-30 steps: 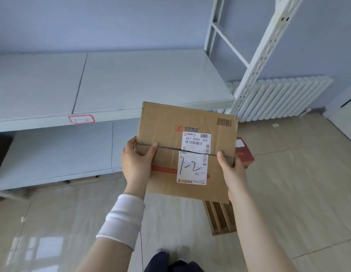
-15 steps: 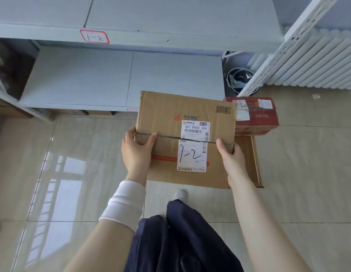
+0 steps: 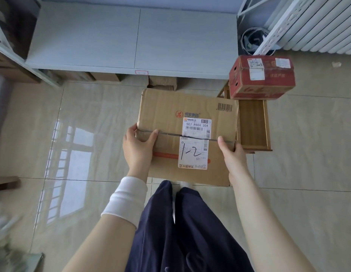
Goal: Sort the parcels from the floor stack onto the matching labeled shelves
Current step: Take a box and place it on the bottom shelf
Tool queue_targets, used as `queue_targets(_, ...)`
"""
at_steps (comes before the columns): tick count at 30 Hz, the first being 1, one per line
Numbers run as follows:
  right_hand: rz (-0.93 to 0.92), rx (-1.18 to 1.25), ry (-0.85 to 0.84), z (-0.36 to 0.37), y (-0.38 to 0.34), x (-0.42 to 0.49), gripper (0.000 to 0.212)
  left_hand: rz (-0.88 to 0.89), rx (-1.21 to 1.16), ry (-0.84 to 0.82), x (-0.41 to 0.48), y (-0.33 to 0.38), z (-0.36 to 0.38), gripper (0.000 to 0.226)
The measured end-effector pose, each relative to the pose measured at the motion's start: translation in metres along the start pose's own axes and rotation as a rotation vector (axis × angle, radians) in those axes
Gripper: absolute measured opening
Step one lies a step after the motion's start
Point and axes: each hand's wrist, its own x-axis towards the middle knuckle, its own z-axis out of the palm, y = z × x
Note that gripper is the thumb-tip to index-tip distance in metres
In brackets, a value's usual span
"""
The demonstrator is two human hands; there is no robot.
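Gripping a cardboard parcel (image 3: 166, 114) marked "1-2" by its sides, left hand (image 3: 138, 146) and right hand (image 3: 232, 154) each curled round an edge, thumbs on top. Held over the floor tiles (image 3: 92, 114) just in front of the low grey shelf (image 3: 88, 36). Red carton (image 3: 263, 79) by that shelf's right front corner.

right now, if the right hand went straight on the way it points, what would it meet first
The right hand, gripping the brown cardboard parcel, points toward the red cardboard box on the wooden crate; likely that box first, though depth is unclear.
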Motion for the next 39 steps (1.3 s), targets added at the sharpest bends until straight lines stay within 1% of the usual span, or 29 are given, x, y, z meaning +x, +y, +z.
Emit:
queue_targets(4,0.021,0.008,-0.027,-0.013,0.020,-0.004,0.057,-0.022,-0.002,0.021,-0.023,-0.015,0.004,0.060)
queue_targets(7,0.009,0.005,-0.036,-0.028,0.028,-0.005,0.058,-0.030,-0.013,0.027,-0.040,-0.018,0.011,0.060)
queue_targets(10,-0.018,0.025,-0.051,-0.043,0.025,-0.004,0.057,-0.028,-0.028,0.028,-0.052,-0.009,0.017,0.061)
queue_targets(13,-0.057,0.042,-0.029,-0.055,0.011,-0.005,0.057,0.016,-0.035,0.031,-0.058,0.008,0.020,0.062)
queue_targets(19,-0.134,0.089,0.005,-0.061,-0.026,0.004,0.051,0.103,-0.083,0.042,-0.044,0.049,0.025,0.063)
queue_targets(23,-0.154,0.113,0.003,-0.051,-0.053,0.013,0.052,0.125,-0.109,0.047,-0.020,0.075,0.024,0.063)
queue_targets(29,-0.243,0.123,0.001,-0.024,-0.132,0.035,0.058,0.195,-0.184,0.063,0.034,0.134,0.016,0.064)
queue_targets(32,-0.306,0.121,0.021,-0.016,-0.172,0.042,0.055,0.227,-0.223,0.065,0.057,0.165,0.013,0.063)
queue_targets(35,-0.351,0.148,0.042,-0.012,-0.202,0.052,0.052,0.261,-0.252,0.054,0.076,0.195,0.016,0.061)
queue_targets(39,-0.360,0.180,0.050,-0.014,-0.230,0.072,0.052,0.301,-0.275,0.066,0.093,0.227,0.026,0.059)
